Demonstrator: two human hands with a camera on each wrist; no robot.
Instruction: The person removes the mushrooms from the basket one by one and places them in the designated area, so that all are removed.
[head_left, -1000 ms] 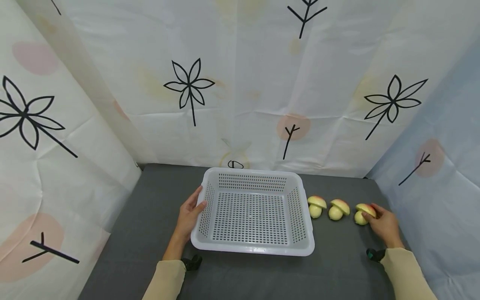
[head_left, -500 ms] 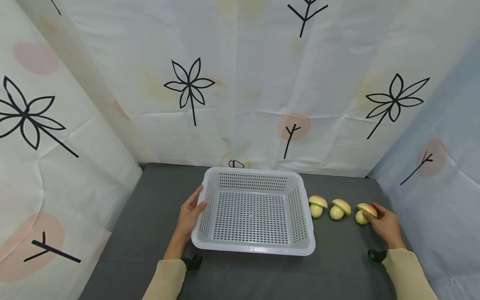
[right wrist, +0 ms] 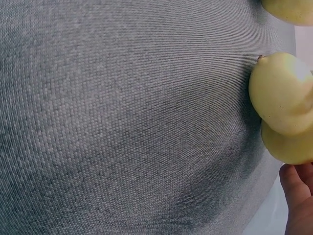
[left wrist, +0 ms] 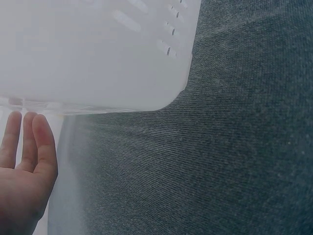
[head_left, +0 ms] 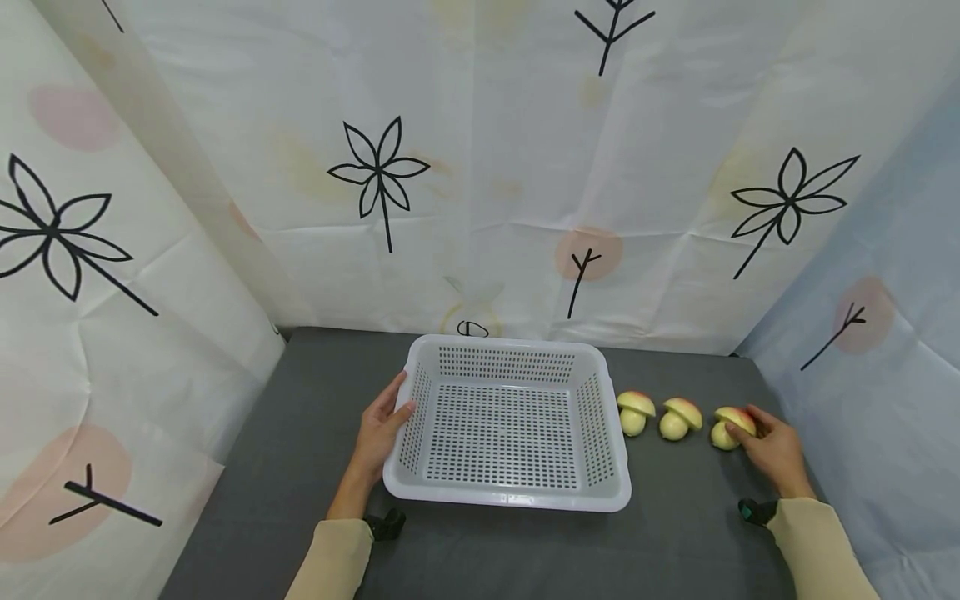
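A white perforated plastic basket (head_left: 501, 433) stands on the grey table in the head view. My left hand (head_left: 377, 433) holds its left rim, thumb over the edge; in the left wrist view the fingers (left wrist: 44, 142) reach the basket's outer wall (left wrist: 98, 63). To the right, three yellow-green model mushrooms with reddish caps lie in a row: one mushroom (head_left: 633, 414) beside the basket, a middle mushroom (head_left: 678, 419), and a rightmost mushroom (head_left: 722, 435). My right hand (head_left: 776, 450) grips that rightmost mushroom by its cap, thumb in front; the right wrist view shows fingertips (right wrist: 289, 172) at the cap.
A dark grey cloth (head_left: 480, 554) covers the table. White printed fabric (head_left: 510, 183) hangs along the back, with more fabric (head_left: 82, 375) on the left and a bluish sheet (head_left: 892, 417) close beside the right hand.
Almost nothing moves: both hands stay where they were on the basket and the rightmost mushroom. The whole view shifts very slightly.
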